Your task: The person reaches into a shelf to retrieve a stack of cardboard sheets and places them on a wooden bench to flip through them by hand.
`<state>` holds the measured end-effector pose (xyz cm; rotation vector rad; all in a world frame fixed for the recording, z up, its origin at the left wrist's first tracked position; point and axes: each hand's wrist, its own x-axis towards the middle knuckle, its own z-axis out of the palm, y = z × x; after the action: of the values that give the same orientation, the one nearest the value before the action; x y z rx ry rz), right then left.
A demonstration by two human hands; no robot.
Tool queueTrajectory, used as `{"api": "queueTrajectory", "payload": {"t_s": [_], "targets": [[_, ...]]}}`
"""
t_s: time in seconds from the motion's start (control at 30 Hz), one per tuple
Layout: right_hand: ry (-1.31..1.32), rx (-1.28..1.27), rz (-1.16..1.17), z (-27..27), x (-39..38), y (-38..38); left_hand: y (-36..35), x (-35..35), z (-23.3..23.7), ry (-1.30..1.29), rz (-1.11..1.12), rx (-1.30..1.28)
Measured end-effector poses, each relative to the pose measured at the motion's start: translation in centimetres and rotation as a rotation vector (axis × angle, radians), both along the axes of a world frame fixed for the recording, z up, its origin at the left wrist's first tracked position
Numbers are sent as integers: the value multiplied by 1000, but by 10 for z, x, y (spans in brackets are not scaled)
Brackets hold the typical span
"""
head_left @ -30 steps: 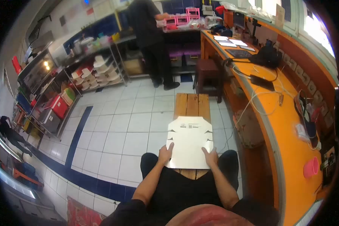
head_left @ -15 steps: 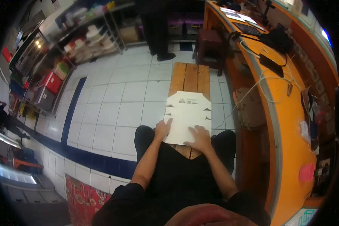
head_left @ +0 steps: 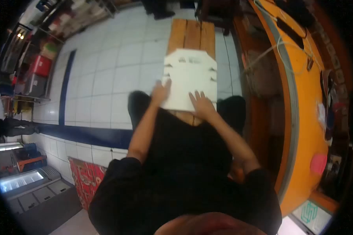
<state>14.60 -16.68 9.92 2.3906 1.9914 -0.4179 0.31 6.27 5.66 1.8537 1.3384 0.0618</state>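
Handling of the sheet: the flat white cardboard sheet [head_left: 189, 74] is judged light and thin. It looks stiff enough to stay flat, yet it would be easily creased along its cut notches. Its smooth face is likely to slide on wood.
Place of the sheet: it is seen in the upper middle of the frame, laid flat on the wooden bench [head_left: 192, 33], with its near edge drawn toward the lap between the knees.
Where to take hold: the two side edges near the lower corners are judged best, pinched with the thumb under and the fingers over. The notched flaps higher up are better left alone, since they could bend or tear.
Left hand: the left hand [head_left: 161, 92] is placed at the sheet's lower left edge. The view is blurred, so it cannot be told whether the edge is clamped or merely touched.
Right hand: the right hand [head_left: 202, 103] is laid palm down on the lower right part of the sheet. Its fingers [head_left: 197, 96] are spread apart and flat, and nothing is gripped.
Arms: both forearms are stretched forward from the body, with the elbows slightly bent and the wrists kept low.
Surroundings: a white tiled floor [head_left: 106, 78] is seen at the left, and an orange bench [head_left: 302, 117] with a pink cup [head_left: 319, 163] at the right.
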Motion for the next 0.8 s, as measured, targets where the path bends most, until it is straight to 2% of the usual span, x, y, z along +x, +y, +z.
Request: {"api": "queueTrajectory", "payload": {"t_s": [0.07, 0.1, 0.17, 0.27, 0.33, 0.37, 0.43, 0.47, 0.63, 0.7, 0.8], "targets": [[-31, 0, 27, 1, 2, -2, 16, -7, -31, -130, -7, -15], [-29, 20, 47, -4, 5, -4, 2, -9, 0, -199, -28, -58], [-1, 40, 61, -11, 10, -7, 5, -6, -6, -311, 140, -187], [59, 43, 60, -5, 14, -9, 33, -11, -51, -295, 62, -198], [91, 52, 82, 0, 23, -9, 35, -10, -53, -573, 77, -480], [126, 71, 90, 3, 25, -9, 27, -12, -41, -576, 94, -484], [112, 66, 103, 6, 19, -6, 19, -14, -14, -608, 88, -654], [43, 52, 68, 6, 12, -6, 18, -15, -8, -597, 60, -679], [-147, 24, 78, -4, 7, -5, 7, -18, 20, -496, 54, -601], [123, 76, 71, -3, 26, -12, -2, -20, 46, -500, 75, -649], [181, 30, 41, 21, 23, -8, -13, -18, 63, -591, 82, -666]]}}
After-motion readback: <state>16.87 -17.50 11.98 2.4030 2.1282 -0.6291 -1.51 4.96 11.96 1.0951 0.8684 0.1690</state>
